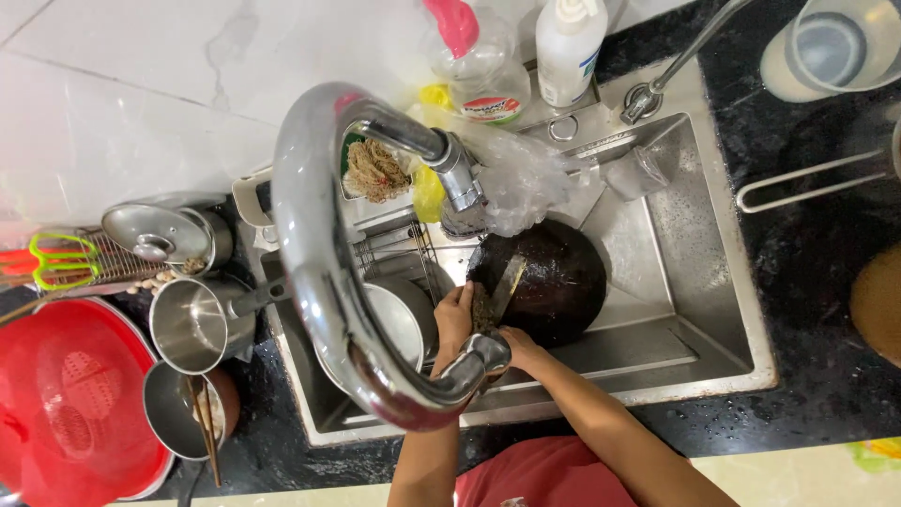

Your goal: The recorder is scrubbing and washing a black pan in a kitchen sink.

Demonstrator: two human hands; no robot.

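Observation:
My left hand [455, 314] reaches into the steel sink [694, 282] and presses what looks like a dark scouring pad [482, 308] against a flat metal blade [508, 282], likely a knife. My right hand [523, 349] sits just below it, closed on the blade's lower end. The handle itself is hidden behind the tap lever [483, 355]. A round black wok [558, 277] lies in the basin directly behind the blade. The big curved chrome tap [314, 253] arches across the foreground and covers part of both hands.
A steel bowl [399, 314] and wire rack [389, 244] sit in the sink's left side. Left counter: steel pots [192, 324], a lid [155, 230], a red colander [66, 404], chopsticks [205, 422], green scissors [56, 258]. Soap bottles [568, 47] and a plastic bag [521, 178] are behind the sink.

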